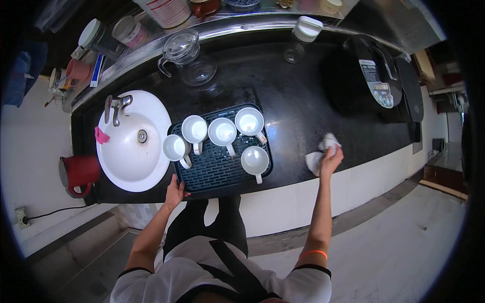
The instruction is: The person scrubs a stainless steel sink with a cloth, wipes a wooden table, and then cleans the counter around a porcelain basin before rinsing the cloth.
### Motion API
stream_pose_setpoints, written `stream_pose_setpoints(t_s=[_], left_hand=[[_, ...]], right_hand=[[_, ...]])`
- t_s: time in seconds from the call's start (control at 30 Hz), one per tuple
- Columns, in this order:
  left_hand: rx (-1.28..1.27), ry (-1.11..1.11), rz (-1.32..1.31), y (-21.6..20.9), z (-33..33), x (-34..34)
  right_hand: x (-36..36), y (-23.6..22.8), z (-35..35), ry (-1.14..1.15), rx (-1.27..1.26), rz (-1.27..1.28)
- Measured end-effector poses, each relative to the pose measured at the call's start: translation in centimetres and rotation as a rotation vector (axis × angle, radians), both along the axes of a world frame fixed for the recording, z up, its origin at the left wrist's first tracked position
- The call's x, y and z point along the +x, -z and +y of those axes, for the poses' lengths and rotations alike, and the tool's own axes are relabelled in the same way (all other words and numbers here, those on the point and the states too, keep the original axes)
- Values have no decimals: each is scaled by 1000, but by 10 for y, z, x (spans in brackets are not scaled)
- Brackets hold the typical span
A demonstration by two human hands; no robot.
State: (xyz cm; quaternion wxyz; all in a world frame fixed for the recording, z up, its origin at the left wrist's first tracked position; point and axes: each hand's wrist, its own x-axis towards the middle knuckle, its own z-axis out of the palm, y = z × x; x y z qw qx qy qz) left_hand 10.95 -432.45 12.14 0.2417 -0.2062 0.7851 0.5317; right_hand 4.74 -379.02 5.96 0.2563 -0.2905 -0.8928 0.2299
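right of centre, the right hand (pixel 332 160) is pressing a white cloth (pixel 313 163) on the black surface (pixel 293 111); lower left of centre, the left hand (pixel 175 193) is touching the dark tray (pixel 207 175), where five white mugs (pixel 223 132) are resting.

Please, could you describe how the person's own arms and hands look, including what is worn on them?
Both the left hand and right hand are ungloved. The white short sleeves have black edging. A thin, bright orange band circles the right arm below its sleeve.
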Motion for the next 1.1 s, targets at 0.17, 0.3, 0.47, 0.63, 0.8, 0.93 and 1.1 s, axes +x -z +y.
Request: stream_pose_setpoints(t_s=[0.17,0.3,0.47,0.63,0.8,0.93,1.1], left_hand=[[-85,2,-4,-7,6,27],[24,-186,-38,-4,23,50],[-50,-218,-276,-7,20,74],[-9,-147,-98,9,-4,78],[432,-289,-277,4,-19,58],[799,-567,-468,-7,-25,35],[922,-565,-450,1,-41,34]], right_hand=[[-100,15,-30,107,273,-9],[-218,10,-97,-398,265,135],[-263,-3,-184,-893,149,59],[-199,-10,-167,-1212,65,-141],[-134,-36,-93,-939,175,-263],[-110,-3,-14,-221,279,-145],[-115,5,-25,-83,339,-139]])
